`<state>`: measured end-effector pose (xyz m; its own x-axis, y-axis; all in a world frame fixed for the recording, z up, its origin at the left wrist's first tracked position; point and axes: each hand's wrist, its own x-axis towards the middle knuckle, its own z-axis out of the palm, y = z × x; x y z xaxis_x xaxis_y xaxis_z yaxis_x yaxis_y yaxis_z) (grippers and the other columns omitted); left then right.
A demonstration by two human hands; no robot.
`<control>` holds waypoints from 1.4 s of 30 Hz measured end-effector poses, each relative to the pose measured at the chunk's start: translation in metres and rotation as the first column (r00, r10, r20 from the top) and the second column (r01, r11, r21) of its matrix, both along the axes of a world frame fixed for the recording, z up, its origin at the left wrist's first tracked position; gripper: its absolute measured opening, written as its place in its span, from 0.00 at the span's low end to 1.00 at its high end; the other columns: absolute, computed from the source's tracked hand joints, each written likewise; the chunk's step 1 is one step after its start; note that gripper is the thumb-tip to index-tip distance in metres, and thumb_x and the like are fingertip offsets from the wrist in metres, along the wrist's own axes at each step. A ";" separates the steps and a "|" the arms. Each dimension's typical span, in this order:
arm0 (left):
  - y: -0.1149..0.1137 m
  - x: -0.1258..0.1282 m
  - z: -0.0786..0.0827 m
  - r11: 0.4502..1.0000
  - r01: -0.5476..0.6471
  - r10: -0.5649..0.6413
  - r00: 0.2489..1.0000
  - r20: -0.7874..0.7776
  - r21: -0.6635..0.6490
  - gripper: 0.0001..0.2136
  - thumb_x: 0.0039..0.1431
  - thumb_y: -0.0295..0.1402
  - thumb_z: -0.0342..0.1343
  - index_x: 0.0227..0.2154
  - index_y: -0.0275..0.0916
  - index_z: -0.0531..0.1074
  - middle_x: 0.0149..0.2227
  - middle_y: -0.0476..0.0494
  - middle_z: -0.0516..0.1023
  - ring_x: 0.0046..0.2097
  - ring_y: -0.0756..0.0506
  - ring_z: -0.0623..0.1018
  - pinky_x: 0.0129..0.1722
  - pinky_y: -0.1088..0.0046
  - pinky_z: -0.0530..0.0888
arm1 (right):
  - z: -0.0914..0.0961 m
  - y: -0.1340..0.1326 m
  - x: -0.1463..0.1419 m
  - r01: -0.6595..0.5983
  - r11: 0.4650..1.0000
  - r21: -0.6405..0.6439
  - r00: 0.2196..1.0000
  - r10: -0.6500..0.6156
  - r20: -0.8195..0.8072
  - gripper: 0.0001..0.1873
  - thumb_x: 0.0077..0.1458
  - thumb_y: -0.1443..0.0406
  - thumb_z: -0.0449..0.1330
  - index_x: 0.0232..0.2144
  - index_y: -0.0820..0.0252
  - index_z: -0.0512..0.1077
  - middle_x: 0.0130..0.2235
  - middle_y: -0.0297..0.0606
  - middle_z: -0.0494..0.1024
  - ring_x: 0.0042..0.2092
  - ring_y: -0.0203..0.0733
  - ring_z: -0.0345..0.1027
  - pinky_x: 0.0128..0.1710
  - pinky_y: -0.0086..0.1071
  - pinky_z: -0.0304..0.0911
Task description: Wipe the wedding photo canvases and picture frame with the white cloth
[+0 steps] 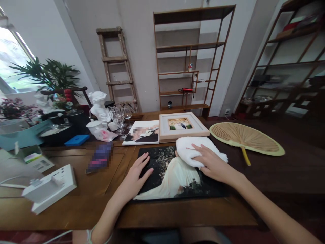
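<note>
A large dark photo print (175, 179) showing a white gown lies flat on the wooden table (157, 213) in front of me. My left hand (135, 176) rests flat on its left edge, fingers spread. My right hand (210, 161) presses a white folded cloth (189, 149) onto the print's upper right part, fingers lying over the cloth.
Behind the print lie a second photo print (143, 133) and a wood-framed picture (182, 126). A straw fan (245, 137) lies at right. At left are a white box (50, 186), wine glasses (119, 117), a white bust (99, 105), pots and plants. Shelves stand along the walls.
</note>
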<state>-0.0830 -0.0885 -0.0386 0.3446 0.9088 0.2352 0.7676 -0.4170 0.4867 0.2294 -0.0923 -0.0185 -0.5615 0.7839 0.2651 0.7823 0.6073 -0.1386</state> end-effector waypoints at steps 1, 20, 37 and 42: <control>0.000 0.000 0.000 1.000 -0.006 0.006 1.000 0.005 0.002 0.23 0.60 0.39 0.45 0.56 0.35 0.59 0.62 0.39 0.55 0.62 0.45 0.56 0.61 0.62 0.53 | 0.002 -0.008 -0.001 -0.012 1.000 -0.018 1.000 0.012 0.013 0.29 0.36 0.78 0.49 0.43 0.60 0.71 0.58 0.44 0.61 0.62 0.50 0.42 0.59 0.52 0.41; -0.002 -0.002 0.008 0.999 0.035 -0.034 0.997 -0.065 0.017 0.23 0.61 0.38 0.44 0.56 0.33 0.60 0.62 0.40 0.56 0.63 0.45 0.55 0.61 0.63 0.53 | 0.012 -0.023 -0.014 -0.113 0.992 -0.053 0.993 0.110 -0.050 0.27 0.35 0.75 0.50 0.40 0.59 0.73 0.57 0.46 0.63 0.59 0.51 0.50 0.57 0.51 0.47; -0.002 0.002 0.004 0.999 -0.012 0.011 1.000 0.022 0.035 0.21 0.59 0.39 0.46 0.54 0.37 0.62 0.61 0.40 0.58 0.62 0.44 0.58 0.60 0.60 0.55 | 0.021 -0.055 -0.032 -0.175 0.978 -0.115 0.983 0.180 0.032 0.28 0.35 0.76 0.51 0.40 0.57 0.73 0.58 0.40 0.61 0.61 0.54 0.45 0.58 0.54 0.41; -0.002 0.001 0.005 1.000 0.018 -0.018 1.000 0.014 0.026 0.20 0.60 0.38 0.45 0.54 0.39 0.62 0.61 0.41 0.58 0.62 0.44 0.58 0.60 0.60 0.55 | 0.026 -0.096 -0.047 -0.228 0.934 -0.274 0.960 0.262 0.095 0.21 0.34 0.74 0.54 0.33 0.59 0.76 0.61 0.43 0.56 0.61 0.66 0.40 0.56 0.63 0.36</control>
<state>-0.0824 -0.0910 -0.0334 0.3573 0.8961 0.2634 0.7530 -0.4432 0.4864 0.1826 -0.1886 0.0077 -0.7605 0.6492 -0.0139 0.6350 0.7391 -0.2246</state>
